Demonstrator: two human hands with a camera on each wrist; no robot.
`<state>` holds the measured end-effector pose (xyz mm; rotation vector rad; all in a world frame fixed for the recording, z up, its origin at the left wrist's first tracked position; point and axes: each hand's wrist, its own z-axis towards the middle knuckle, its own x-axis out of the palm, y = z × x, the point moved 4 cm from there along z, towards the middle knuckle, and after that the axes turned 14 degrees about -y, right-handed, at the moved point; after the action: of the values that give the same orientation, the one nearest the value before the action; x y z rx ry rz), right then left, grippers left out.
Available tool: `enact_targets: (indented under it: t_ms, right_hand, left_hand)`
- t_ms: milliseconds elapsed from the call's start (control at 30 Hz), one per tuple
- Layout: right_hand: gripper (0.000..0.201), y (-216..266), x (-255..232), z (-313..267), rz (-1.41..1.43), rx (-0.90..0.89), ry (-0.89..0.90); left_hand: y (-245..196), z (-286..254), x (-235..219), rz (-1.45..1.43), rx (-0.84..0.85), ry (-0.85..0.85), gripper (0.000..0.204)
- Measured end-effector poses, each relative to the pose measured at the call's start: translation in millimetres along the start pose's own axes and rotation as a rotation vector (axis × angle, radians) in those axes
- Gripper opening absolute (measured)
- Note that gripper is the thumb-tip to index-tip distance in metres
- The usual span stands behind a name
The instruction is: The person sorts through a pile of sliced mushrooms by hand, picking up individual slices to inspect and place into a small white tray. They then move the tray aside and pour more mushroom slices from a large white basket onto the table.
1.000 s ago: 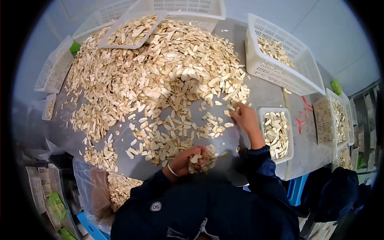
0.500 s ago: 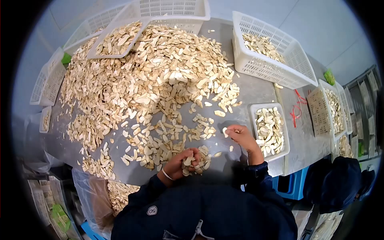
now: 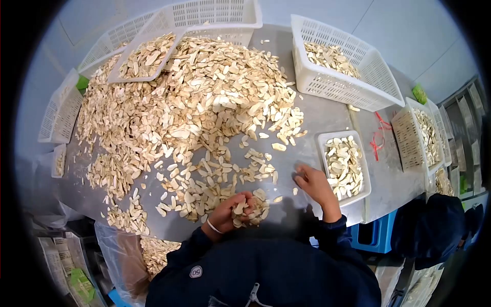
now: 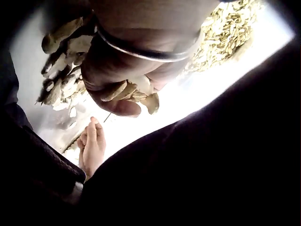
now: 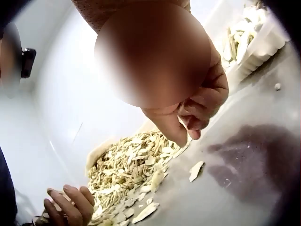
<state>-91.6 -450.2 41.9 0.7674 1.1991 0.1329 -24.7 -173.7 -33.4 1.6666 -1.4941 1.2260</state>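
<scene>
In the head view my left hand (image 3: 221, 215) holds a few pale, elongated dried slices (image 3: 239, 207) at the near edge of the table. The left wrist view shows its fingers curled round these slices (image 4: 136, 92), with a white band at the wrist. Over bare grey table, left of a small white tray (image 3: 366, 185) of slices, is my right hand (image 3: 316, 185). Its fingers are loosely bent and nothing shows between them. A single slice (image 5: 196, 171) lies below its fingertips in the right wrist view. Loose slices (image 3: 204, 192) are spread beyond the left hand.
A large heap of slices (image 3: 199, 92) covers the far left of the table. White perforated baskets stand round it, including a big basket (image 3: 340, 84) at the back right and another basket (image 3: 406, 140) farther right. Red string (image 3: 377, 138) lies beyond the tray.
My right hand has drawn back from the heap's edge with a slice, which no longer shows in its fingers. The left hand keeps its slices. The head view has shifted slightly.
</scene>
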Motion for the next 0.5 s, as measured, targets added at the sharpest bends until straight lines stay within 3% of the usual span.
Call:
enact_targets:
  t_ms: [33,133,267,300,433,500]
  right_hand:
    - [0.024,4.3,-7.4,-3.8,0.021,0.163,0.101]
    - [0.025,-11.5,0.1,-21.6,0.015,0.083,0.124]
    - [0.022,24.5,43.2,-25.9,0.201,-0.222,0.143]
    - [0.021,42.8,46.6,-19.0,0.299,-0.27,0.216]
    - [0.018,58.8,62.0,17.9,0.145,-0.128,-0.055]
    - [0.019,65.9,68.4,25.4,0.004,-0.184,-0.029]
  left_hand:
    - [0.7,1.2,-1.7,-0.005,0.008,-0.03,0.024]
    - [1.3,-0.2,0.7,0.001,0.029,-0.101,0.025]
    - [7.6,3.6,-0.8,0.025,0.02,-0.096,0.027]
    - [9.1,4.4,1.0,0.039,0.017,-0.081,0.027]
    - [9.3,0.4,2.3,0.039,0.021,-0.061,0.027]
    - [6.4,-0.8,2.6,0.037,0.04,-0.074,0.027]
